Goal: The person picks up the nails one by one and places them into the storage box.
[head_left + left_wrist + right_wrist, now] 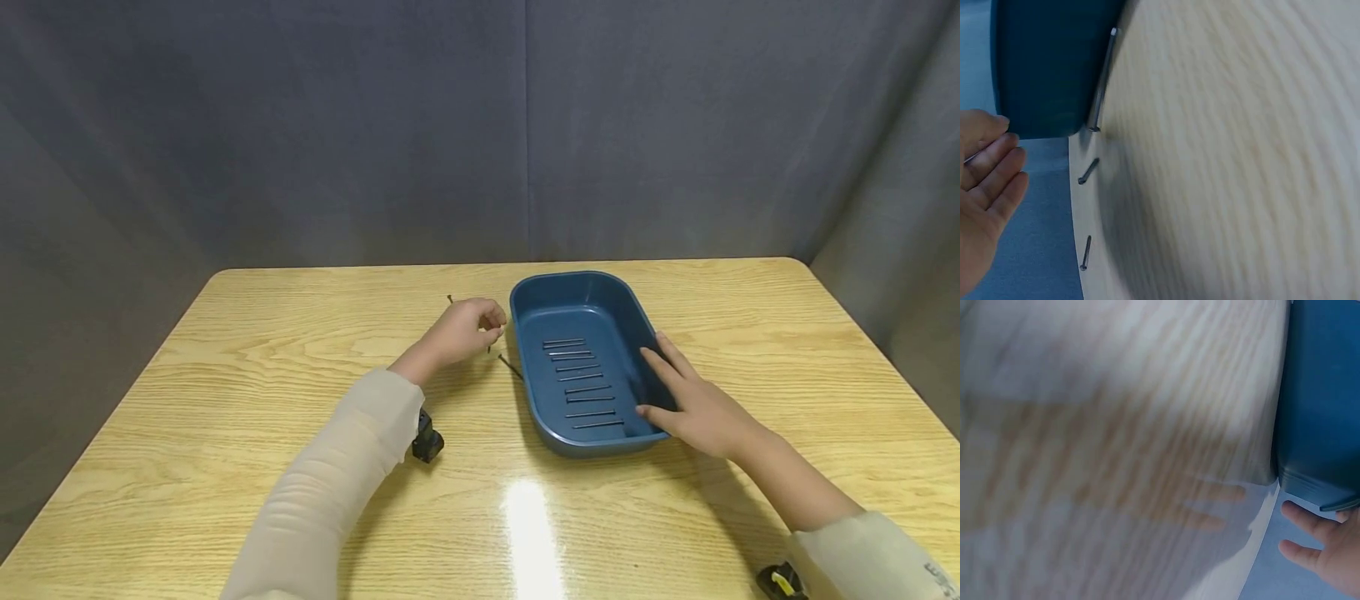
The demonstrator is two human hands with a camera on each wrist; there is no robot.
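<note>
On the wooden table (247,400), left of the tray: left hand (465,329), fingers curled low over loose nails (1088,170); cannot tell whether pinching one.
Right hand (693,400): fingers straight, flat against the right wall of the blue tray (570,279), holding nothing.
Nails in tray (581,377): about eight, lying in a row on the floor.
Step, as judged: picking up a loose nail for the tray.
Next move calls for: a fine pinch, a lift over the near rim.
In the way: the tray wall, touching one nail (510,366).
Around: grey curtain (375,125).
</note>
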